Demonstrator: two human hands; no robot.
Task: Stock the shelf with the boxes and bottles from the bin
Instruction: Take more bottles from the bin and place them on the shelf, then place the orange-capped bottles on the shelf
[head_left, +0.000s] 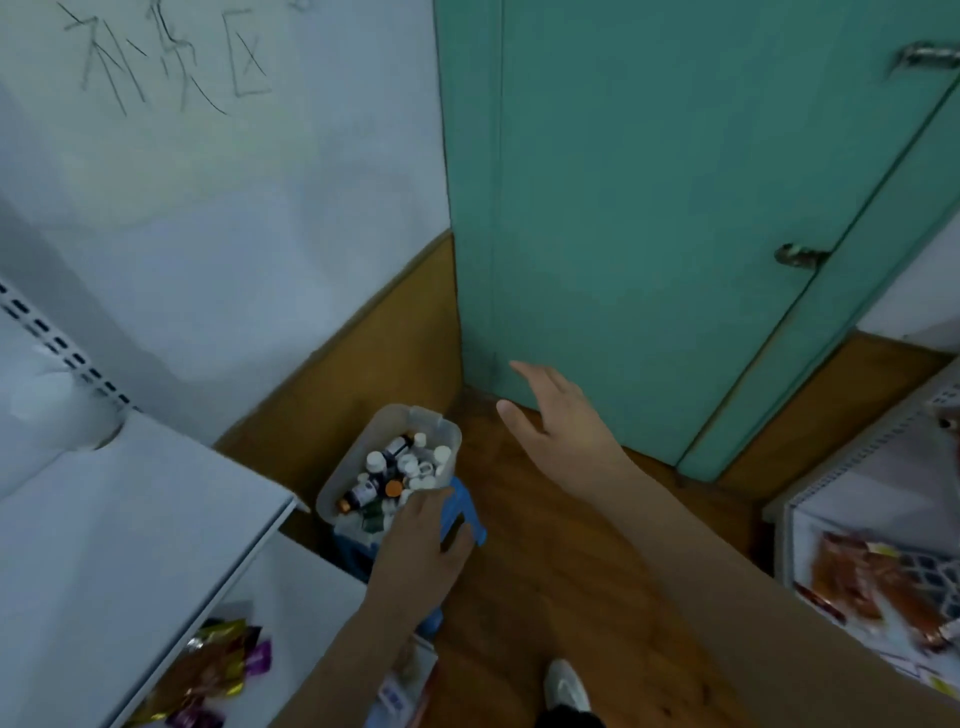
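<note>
**Q:** What room are you in, and where is the bin?

**A:** I stand on a brown wooden floor in a corner. A white wall with black handwriting rises on the far left; a teal door fills the far right. The clear plastic bin, full of small bottles, sits on a blue stool near the wall's tan baseboard.

**Q:** And your hands?

**A:** My left hand reaches down into the bin's near edge; whether its fingers hold anything, I cannot tell. My right hand hovers above the floor, fingers spread and empty.

**Q:** Any shelves?

**A:** A white shelf at near left holds foil packets. Another shelf at right holds orange packets.
</note>
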